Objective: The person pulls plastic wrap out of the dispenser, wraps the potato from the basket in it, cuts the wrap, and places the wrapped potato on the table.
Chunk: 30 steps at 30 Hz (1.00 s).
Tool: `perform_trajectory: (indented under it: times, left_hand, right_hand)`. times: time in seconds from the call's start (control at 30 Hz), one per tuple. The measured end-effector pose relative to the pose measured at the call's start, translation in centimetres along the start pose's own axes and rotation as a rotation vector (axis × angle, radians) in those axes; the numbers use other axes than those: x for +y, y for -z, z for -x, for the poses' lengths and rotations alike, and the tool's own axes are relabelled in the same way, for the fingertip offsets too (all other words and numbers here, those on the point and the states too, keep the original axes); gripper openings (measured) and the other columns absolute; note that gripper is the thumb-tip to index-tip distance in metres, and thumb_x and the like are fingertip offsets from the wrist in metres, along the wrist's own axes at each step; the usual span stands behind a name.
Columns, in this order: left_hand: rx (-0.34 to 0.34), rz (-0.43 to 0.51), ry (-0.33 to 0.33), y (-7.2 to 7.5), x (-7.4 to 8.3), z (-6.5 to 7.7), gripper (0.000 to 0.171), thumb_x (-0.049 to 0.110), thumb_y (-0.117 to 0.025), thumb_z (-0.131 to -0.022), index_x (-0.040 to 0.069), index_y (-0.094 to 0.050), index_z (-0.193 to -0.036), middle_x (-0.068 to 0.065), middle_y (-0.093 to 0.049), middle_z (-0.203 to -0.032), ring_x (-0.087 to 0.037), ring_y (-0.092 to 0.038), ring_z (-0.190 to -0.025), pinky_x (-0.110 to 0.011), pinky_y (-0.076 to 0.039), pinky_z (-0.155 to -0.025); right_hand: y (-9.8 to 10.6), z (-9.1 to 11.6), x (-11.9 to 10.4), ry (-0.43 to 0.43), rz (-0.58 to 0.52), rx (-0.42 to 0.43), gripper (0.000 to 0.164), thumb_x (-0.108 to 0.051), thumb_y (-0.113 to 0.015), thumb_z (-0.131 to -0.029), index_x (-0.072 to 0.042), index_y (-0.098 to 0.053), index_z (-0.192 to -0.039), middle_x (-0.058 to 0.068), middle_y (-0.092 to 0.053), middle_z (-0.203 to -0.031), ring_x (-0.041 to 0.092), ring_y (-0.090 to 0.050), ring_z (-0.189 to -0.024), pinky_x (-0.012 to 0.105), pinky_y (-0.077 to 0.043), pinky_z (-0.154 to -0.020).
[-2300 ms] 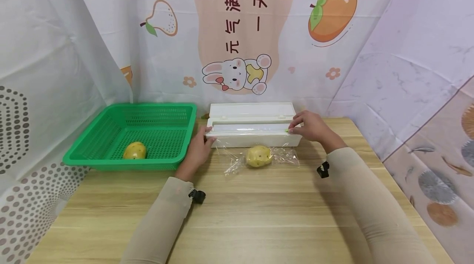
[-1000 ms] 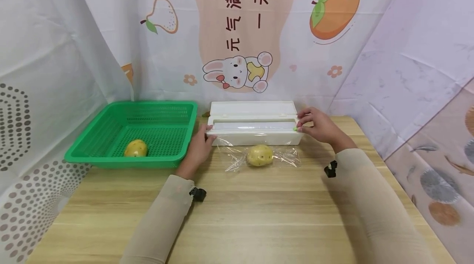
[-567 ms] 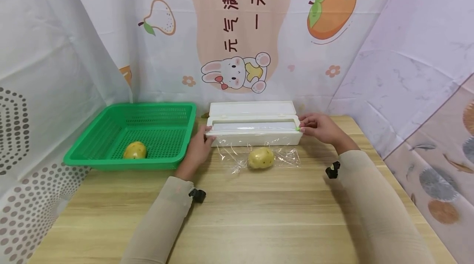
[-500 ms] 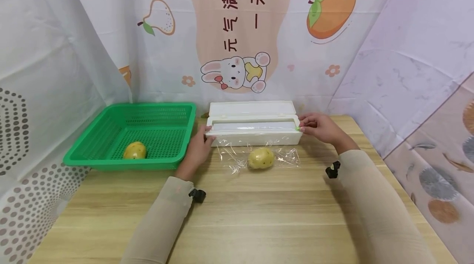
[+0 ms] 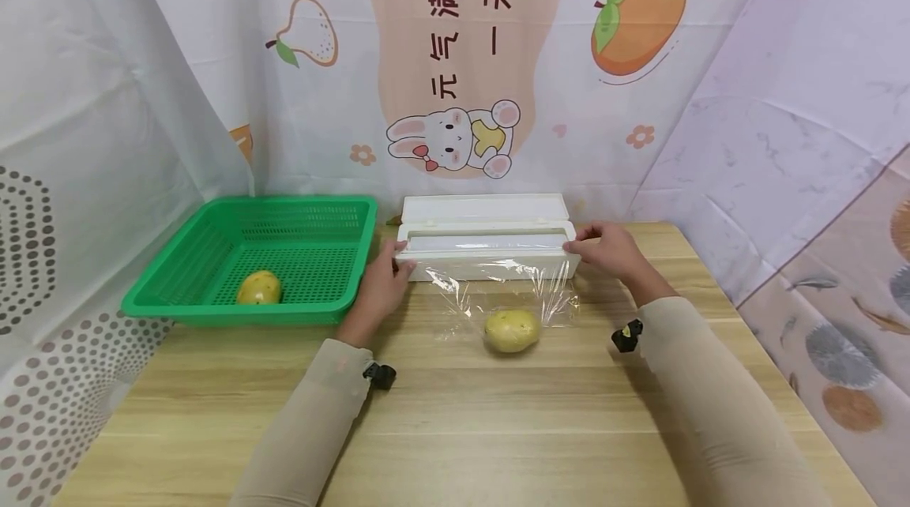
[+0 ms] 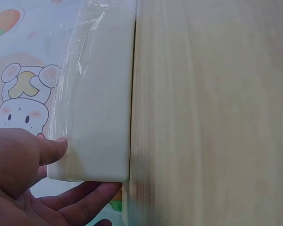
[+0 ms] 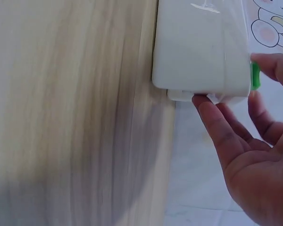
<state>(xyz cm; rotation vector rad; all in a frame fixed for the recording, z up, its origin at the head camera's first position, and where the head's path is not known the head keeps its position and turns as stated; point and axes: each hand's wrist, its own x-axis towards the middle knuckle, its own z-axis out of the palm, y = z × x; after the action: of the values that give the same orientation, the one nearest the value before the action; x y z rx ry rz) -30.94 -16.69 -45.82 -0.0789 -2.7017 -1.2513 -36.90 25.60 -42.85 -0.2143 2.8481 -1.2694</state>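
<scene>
A white cling film dispenser (image 5: pixel 490 268) stands at the back of the table with its lid raised and a roll inside. My left hand (image 5: pixel 380 287) grips its left end, thumb on top and fingers against the end wall (image 6: pixel 89 178). At the right end is my right hand (image 5: pixel 610 253); its thumb and forefinger pinch the green slide cutter (image 7: pixel 255 76), while other fingertips touch the box's end. Clear cling film (image 5: pixel 458 303) drapes down the front onto the table. A potato (image 5: pixel 512 331) lies at the film's near edge, in front of the box.
A green plastic basket (image 5: pixel 235 309) with another potato (image 5: pixel 259 287) in it stands at the left, close to my left forearm. Behind the dispenser hangs a printed cloth (image 5: pixel 320 136). The wooden table (image 5: pixel 455 428) extends toward me.
My right hand slid the cutter rightward to the box's end, then shifted slightly back left. The potato has moved toward me and a little right, with the film spread behind it. My left hand stayed put.
</scene>
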Motion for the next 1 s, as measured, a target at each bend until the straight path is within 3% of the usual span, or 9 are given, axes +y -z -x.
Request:
perform_trajectory:
  times: [0.23,0.47,0.6,0.77,0.87,1.0]
  left_hand:
    - [0.0,-0.007,0.01,0.0,-0.1,-0.1,0.043,0.026,-0.057,-0.107,0.013,-0.045,-0.147,-0.021,-0.067,-0.109,-0.031,-0.059,-0.097,-0.045,-0.049,-0.087]
    - [0.003,0.005,0.006,-0.1,0.0,0.0,0.045,0.025,-0.058,-0.107,0.013,-0.044,-0.147,-0.023,-0.067,-0.111,-0.033,-0.06,-0.099,-0.047,-0.049,-0.088]
    - [0.006,-0.018,-0.017,-0.3,0.0,0.4,0.056,0.024,-0.06,-0.105,0.009,-0.035,-0.153,-0.027,-0.061,-0.135,-0.038,-0.06,-0.123,-0.055,-0.049,-0.103]
    - [-0.002,-0.008,0.015,-0.2,0.4,1.0,0.065,0.026,-0.061,-0.104,-0.002,-0.027,-0.152,-0.031,-0.049,-0.146,-0.041,-0.046,-0.142,-0.057,-0.039,-0.115]
    - [0.005,-0.029,0.053,0.1,0.9,1.3,0.061,0.031,-0.062,-0.103,-0.006,-0.032,-0.142,-0.031,-0.052,-0.132,-0.04,-0.051,-0.13,-0.055,-0.043,-0.11]
    - [-0.004,-0.104,0.071,0.3,1.1,1.5,0.041,0.034,-0.061,-0.103,-0.003,-0.044,-0.112,-0.019,-0.052,-0.097,-0.034,-0.055,-0.091,-0.046,-0.049,-0.08]
  right_hand:
    - [-0.2,0.2,-0.7,-0.052,-0.066,0.004,0.041,-0.029,-0.077,-0.093,0.001,-0.06,-0.115,0.02,-0.061,-0.126,0.026,-0.069,-0.091,0.024,-0.059,-0.073]
    - [-0.1,0.4,-0.9,-0.033,-0.1,-0.012,0.043,-0.028,-0.075,-0.095,0.004,-0.06,-0.12,0.02,-0.06,-0.124,0.02,-0.063,-0.096,0.025,-0.06,-0.076]
    - [-0.1,1.0,-0.7,-0.044,-0.172,-0.005,0.049,-0.033,-0.071,-0.099,0.007,-0.057,-0.124,0.021,-0.058,-0.123,0.022,-0.064,-0.097,0.032,-0.061,-0.081]
    - [-0.3,2.4,-1.0,-0.201,-0.282,0.017,0.05,-0.043,-0.066,-0.1,0.003,-0.054,-0.118,0.012,-0.055,-0.111,0.015,-0.064,-0.091,0.035,-0.062,-0.081]
    - [-0.5,3.1,-1.2,-0.264,-0.342,-0.017,0.045,-0.043,-0.068,-0.098,-0.001,-0.057,-0.111,0.006,-0.058,-0.102,0.011,-0.064,-0.084,0.033,-0.062,-0.079]
    - [-0.9,3.9,-1.2,-0.272,-0.319,-0.038,0.044,-0.039,-0.073,-0.095,0.0,-0.059,-0.111,0.005,-0.064,-0.097,0.011,-0.068,-0.082,0.032,-0.062,-0.076]
